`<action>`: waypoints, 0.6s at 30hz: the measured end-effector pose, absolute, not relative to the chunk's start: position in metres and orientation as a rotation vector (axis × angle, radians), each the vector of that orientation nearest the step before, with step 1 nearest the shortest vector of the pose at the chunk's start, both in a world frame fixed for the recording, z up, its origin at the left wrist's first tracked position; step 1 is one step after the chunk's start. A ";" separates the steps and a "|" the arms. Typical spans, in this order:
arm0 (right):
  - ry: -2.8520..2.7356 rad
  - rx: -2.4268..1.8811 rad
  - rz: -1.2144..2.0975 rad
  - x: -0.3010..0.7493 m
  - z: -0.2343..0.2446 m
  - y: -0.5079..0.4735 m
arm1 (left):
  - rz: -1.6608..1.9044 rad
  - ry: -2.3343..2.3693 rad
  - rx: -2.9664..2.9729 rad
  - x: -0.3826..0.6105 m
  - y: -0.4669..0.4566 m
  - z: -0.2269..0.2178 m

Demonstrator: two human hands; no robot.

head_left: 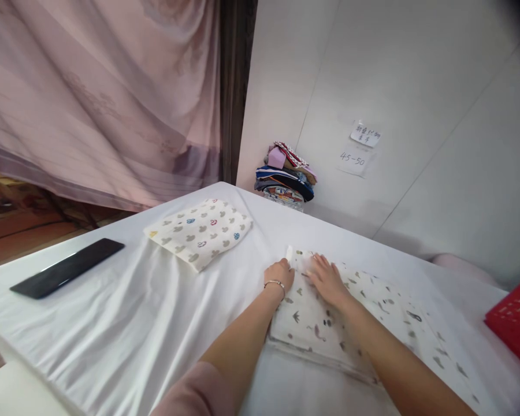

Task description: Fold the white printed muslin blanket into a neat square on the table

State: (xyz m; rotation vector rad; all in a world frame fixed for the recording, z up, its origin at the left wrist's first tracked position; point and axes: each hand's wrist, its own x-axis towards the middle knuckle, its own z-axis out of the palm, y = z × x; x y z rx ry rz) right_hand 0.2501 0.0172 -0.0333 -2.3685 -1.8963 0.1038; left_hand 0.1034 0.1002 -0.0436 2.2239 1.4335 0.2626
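Note:
A white cloth with small grey and brown leaf-like prints (pixel 325 329) lies folded in layers on the white-covered table, on the right. My left hand (pixel 281 274), with a bracelet at the wrist, is closed at the cloth's far left corner, where a bit of white fabric sticks up past the fingers. Flat on top of the same cloth rests my right hand (pixel 327 280), its fingers apart and stretched toward the far edge. A second folded cloth with mushroom prints (pixel 205 231) lies farther off to the left, apart from both hands.
A dark flat panel (pixel 69 267) lies at the table's left. Folded fabrics (pixel 285 176) are stacked beyond the far edge, by a wall with handwritten paper signs (pixel 355 160). Something red (pixel 513 323) stands at the right edge. A pink curtain (pixel 112 98) hangs behind on the left.

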 end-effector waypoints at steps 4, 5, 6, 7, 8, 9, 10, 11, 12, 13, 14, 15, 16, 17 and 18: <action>-2.006 -2.319 0.158 0.239 -0.038 0.057 | 0.258 1.437 2.231 0.103 0.100 -0.043; -1.981 -2.363 0.184 0.241 -0.042 0.061 | 0.256 1.437 2.232 0.102 0.101 -0.043; -1.951 -2.409 0.204 0.245 -0.046 0.065 | 0.254 1.437 2.233 0.102 0.101 -0.043; -1.927 -2.441 0.209 0.249 -0.050 0.067 | 0.251 1.436 2.233 0.102 0.101 -0.043; -1.921 -2.454 0.204 0.253 -0.053 0.068 | 0.248 1.435 2.234 0.102 0.101 -0.043; -1.928 -2.458 0.201 0.256 -0.055 0.069 | 0.245 1.434 2.235 0.102 0.101 -0.043; -1.934 -2.463 0.203 0.257 -0.056 0.069 | 0.240 1.432 2.236 0.103 0.101 -0.043; -1.938 -2.470 0.210 0.257 -0.055 0.070 | 0.236 1.430 2.238 0.103 0.101 -0.042; -1.940 -2.473 0.215 0.257 -0.054 0.072 | 0.229 1.428 2.239 0.103 0.101 -0.042; -1.944 -2.463 0.210 0.255 -0.053 0.074 | 0.222 1.426 2.240 0.104 0.101 -0.042; -1.952 -2.440 0.208 0.252 -0.052 0.076 | 0.215 1.423 2.242 0.104 0.101 -0.041; -1.958 -2.412 0.208 0.249 -0.051 0.079 | 0.208 1.421 2.244 0.104 0.100 -0.041; -1.960 -2.386 0.213 0.247 -0.051 0.082 | 0.203 1.417 2.246 0.104 0.101 -0.040; -1.955 -2.371 0.227 0.244 -0.052 0.086 | 0.199 1.414 2.249 0.104 0.101 -0.040; -1.944 -2.367 0.247 0.242 -0.053 0.088 | 0.196 1.411 2.252 0.104 0.101 -0.040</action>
